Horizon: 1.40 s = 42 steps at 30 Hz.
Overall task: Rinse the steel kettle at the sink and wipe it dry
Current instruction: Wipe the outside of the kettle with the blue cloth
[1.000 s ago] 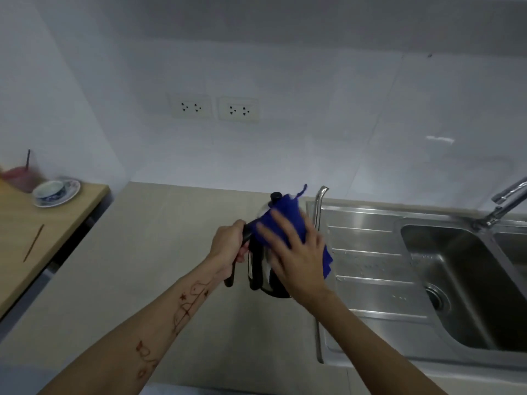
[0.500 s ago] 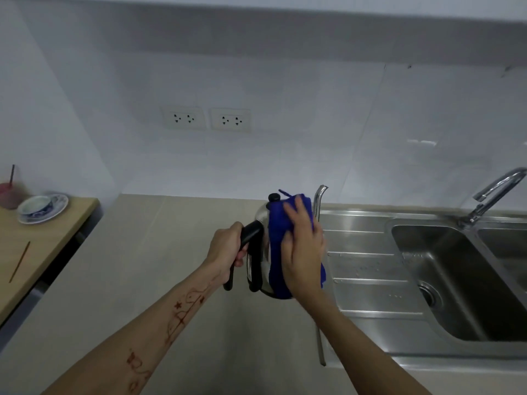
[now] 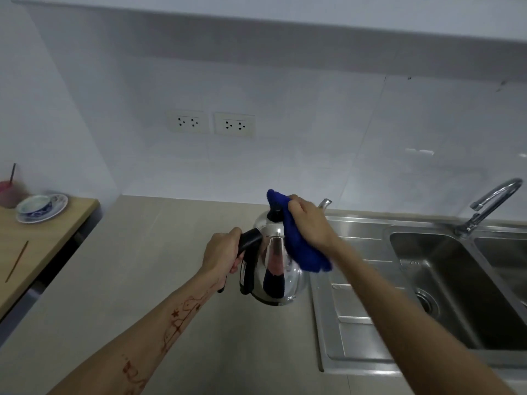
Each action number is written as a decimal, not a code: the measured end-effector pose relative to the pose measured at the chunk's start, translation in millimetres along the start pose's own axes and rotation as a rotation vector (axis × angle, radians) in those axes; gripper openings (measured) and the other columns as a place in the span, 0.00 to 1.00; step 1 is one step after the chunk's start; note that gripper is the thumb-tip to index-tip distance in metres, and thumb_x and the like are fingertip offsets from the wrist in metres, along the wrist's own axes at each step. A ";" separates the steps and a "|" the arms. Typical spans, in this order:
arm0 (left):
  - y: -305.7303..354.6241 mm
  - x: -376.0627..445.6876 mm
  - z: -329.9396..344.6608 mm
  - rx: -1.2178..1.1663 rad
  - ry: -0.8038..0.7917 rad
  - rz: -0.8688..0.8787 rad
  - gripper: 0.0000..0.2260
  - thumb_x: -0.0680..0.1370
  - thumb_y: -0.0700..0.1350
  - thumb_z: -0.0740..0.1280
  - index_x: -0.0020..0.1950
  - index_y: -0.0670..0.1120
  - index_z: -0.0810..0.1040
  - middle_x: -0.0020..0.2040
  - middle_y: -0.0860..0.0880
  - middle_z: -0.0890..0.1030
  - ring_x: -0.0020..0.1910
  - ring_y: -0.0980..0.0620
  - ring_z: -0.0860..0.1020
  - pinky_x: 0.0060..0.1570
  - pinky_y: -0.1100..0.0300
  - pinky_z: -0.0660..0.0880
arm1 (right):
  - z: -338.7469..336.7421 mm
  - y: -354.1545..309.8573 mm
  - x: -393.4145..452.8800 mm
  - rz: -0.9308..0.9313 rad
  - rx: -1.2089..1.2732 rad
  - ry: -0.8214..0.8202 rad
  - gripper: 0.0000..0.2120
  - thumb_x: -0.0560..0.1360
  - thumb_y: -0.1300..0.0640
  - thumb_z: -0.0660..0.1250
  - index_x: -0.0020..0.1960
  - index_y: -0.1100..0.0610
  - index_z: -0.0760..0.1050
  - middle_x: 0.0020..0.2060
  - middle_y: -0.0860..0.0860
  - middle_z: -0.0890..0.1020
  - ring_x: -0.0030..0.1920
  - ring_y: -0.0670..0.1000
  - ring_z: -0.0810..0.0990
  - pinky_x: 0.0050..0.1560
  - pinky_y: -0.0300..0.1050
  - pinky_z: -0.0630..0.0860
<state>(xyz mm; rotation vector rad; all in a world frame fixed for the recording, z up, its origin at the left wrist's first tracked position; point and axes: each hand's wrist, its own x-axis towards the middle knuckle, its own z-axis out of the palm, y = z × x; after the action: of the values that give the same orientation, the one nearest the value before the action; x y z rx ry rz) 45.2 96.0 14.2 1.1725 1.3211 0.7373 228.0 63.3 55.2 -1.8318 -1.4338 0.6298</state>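
A shiny steel kettle (image 3: pixel 275 269) with a black handle and lid knob hangs upright over the beige counter, just left of the sink's draining board. My left hand (image 3: pixel 221 250) is closed around its black handle. My right hand (image 3: pixel 309 220) presses a blue cloth (image 3: pixel 302 249) against the kettle's upper right side, near the lid. The cloth drapes down the right flank and hides that side. The thin spout tip (image 3: pixel 325 203) shows behind my right hand.
A steel sink (image 3: pixel 445 283) with draining board (image 3: pixel 348 332) and a curved tap (image 3: pixel 490 203) lies to the right. On a wooden table (image 3: pixel 42 252) at the left stand a cup on a saucer (image 3: pixel 41 208), a pink cup and a thin stick. Two wall sockets (image 3: pixel 211 125) sit above the counter.
My right hand has slid the blue cloth from the kettle's front face up to its top right shoulder, uncovering the shiny front. The left hand keeps its hold on the handle.
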 end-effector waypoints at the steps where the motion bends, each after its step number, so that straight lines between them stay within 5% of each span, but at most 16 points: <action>1: 1.6 0.0 1.2 0.037 0.019 0.014 0.15 0.76 0.44 0.59 0.31 0.42 0.72 0.21 0.48 0.71 0.19 0.52 0.65 0.24 0.62 0.62 | -12.0 -7.8 10.2 0.046 -0.034 -0.115 0.17 0.80 0.53 0.50 0.49 0.60 0.75 0.46 0.56 0.82 0.50 0.59 0.78 0.51 0.52 0.72; 4: 6.5 -0.4 8.6 0.127 0.103 0.011 0.15 0.76 0.47 0.59 0.33 0.41 0.75 0.24 0.47 0.75 0.23 0.49 0.70 0.30 0.59 0.67 | -28.4 -35.5 34.4 0.111 -0.188 -0.371 0.18 0.80 0.52 0.53 0.53 0.62 0.77 0.52 0.57 0.82 0.53 0.58 0.79 0.57 0.52 0.72; 6: 6.6 -0.4 12.3 0.141 0.155 0.000 0.16 0.77 0.49 0.59 0.34 0.42 0.76 0.26 0.46 0.77 0.27 0.47 0.73 0.34 0.56 0.70 | -22.9 -51.8 43.3 0.050 -0.399 -0.441 0.17 0.79 0.51 0.53 0.50 0.60 0.77 0.47 0.54 0.81 0.48 0.57 0.78 0.51 0.51 0.72; 8: 6.4 -1.0 12.7 0.130 0.198 -0.012 0.16 0.77 0.48 0.58 0.34 0.42 0.76 0.27 0.45 0.78 0.28 0.46 0.73 0.36 0.55 0.70 | -13.1 -63.4 41.2 -0.048 -0.679 -0.434 0.16 0.80 0.49 0.52 0.47 0.55 0.76 0.40 0.50 0.77 0.43 0.56 0.75 0.47 0.51 0.68; 11: 6.1 -1.3 11.8 0.190 0.216 -0.011 0.15 0.78 0.48 0.58 0.35 0.42 0.75 0.28 0.45 0.78 0.30 0.45 0.75 0.37 0.55 0.71 | -5.2 -74.1 29.1 -0.266 -1.052 -0.353 0.14 0.81 0.49 0.51 0.49 0.51 0.75 0.40 0.50 0.72 0.45 0.56 0.72 0.55 0.55 0.62; 16: 9.8 -5.6 17.3 0.399 0.251 0.036 0.16 0.79 0.50 0.57 0.36 0.44 0.75 0.30 0.48 0.78 0.29 0.49 0.74 0.31 0.59 0.66 | -0.4 -76.9 7.5 -0.465 -1.261 -0.262 0.13 0.81 0.49 0.53 0.52 0.51 0.76 0.39 0.49 0.75 0.50 0.56 0.73 0.55 0.53 0.62; 20: 4.8 -4.4 13.0 0.348 0.237 0.026 0.18 0.78 0.49 0.57 0.32 0.43 0.74 0.30 0.47 0.79 0.29 0.48 0.74 0.32 0.58 0.66 | 13.3 -69.2 -16.3 -0.620 -1.211 -0.158 0.12 0.81 0.52 0.53 0.46 0.54 0.73 0.32 0.48 0.72 0.45 0.55 0.67 0.48 0.49 0.58; 23: -1.1 -0.6 7.8 0.174 0.216 -0.003 0.18 0.76 0.50 0.58 0.32 0.44 0.76 0.26 0.47 0.79 0.29 0.46 0.75 0.35 0.55 0.70 | 20.1 -33.7 -23.0 -0.638 -1.148 0.039 0.15 0.78 0.49 0.56 0.56 0.53 0.77 0.52 0.49 0.82 0.55 0.57 0.75 0.50 0.52 0.66; 27: 2.2 -2.0 9.1 0.108 0.214 -0.018 0.16 0.76 0.51 0.59 0.33 0.44 0.77 0.27 0.48 0.80 0.30 0.47 0.77 0.35 0.56 0.71 | 40.3 -4.3 -41.3 -0.575 -0.924 0.213 0.18 0.76 0.49 0.59 0.64 0.52 0.76 0.65 0.49 0.78 0.70 0.60 0.70 0.55 0.57 0.69; 30: 3.6 -4.5 5.1 0.016 0.184 -0.062 0.14 0.77 0.47 0.60 0.33 0.44 0.75 0.25 0.48 0.77 0.25 0.50 0.73 0.28 0.61 0.67 | 31.9 29.7 -52.6 -0.714 -0.912 0.216 0.24 0.76 0.49 0.61 0.73 0.48 0.68 0.74 0.46 0.69 0.74 0.59 0.65 0.60 0.54 0.69; 32: 6.7 -5.0 4.6 -0.026 0.132 -0.072 0.13 0.76 0.45 0.59 0.33 0.43 0.75 0.24 0.48 0.74 0.23 0.51 0.69 0.25 0.62 0.64 | 25.8 39.9 -48.8 -0.679 -0.838 0.274 0.26 0.77 0.49 0.61 0.74 0.46 0.64 0.75 0.45 0.66 0.74 0.58 0.63 0.60 0.54 0.70; 35: 18.5 -1.7 4.3 -0.054 0.083 -0.070 0.13 0.76 0.45 0.58 0.33 0.43 0.74 0.24 0.47 0.73 0.21 0.51 0.66 0.24 0.62 0.62 | 53.5 18.0 -46.3 -0.371 -0.517 0.420 0.24 0.79 0.49 0.56 0.75 0.47 0.62 0.76 0.47 0.64 0.75 0.59 0.60 0.64 0.60 0.68; 39: 33.5 1.0 -4.9 -0.090 -0.017 -0.063 0.13 0.76 0.44 0.58 0.32 0.44 0.70 0.23 0.48 0.69 0.19 0.53 0.63 0.21 0.63 0.59 | 67.4 38.8 -56.1 -0.667 -0.740 0.409 0.25 0.78 0.49 0.62 0.74 0.49 0.64 0.76 0.50 0.64 0.76 0.62 0.56 0.67 0.65 0.67; 42: 46.1 0.4 -6.3 -0.112 -0.067 -0.057 0.15 0.77 0.42 0.57 0.31 0.44 0.70 0.22 0.48 0.69 0.17 0.55 0.62 0.20 0.65 0.58 | 44.0 31.7 -43.5 -0.645 -0.612 0.442 0.24 0.78 0.50 0.61 0.74 0.46 0.63 0.76 0.53 0.59 0.76 0.63 0.58 0.68 0.62 0.66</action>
<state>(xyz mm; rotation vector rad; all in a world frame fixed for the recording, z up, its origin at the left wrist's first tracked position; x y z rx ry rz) 48.6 111.6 57.9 1.0567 1.2370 0.7157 203.2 27.8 0.7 -1.6166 -1.8689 -0.5574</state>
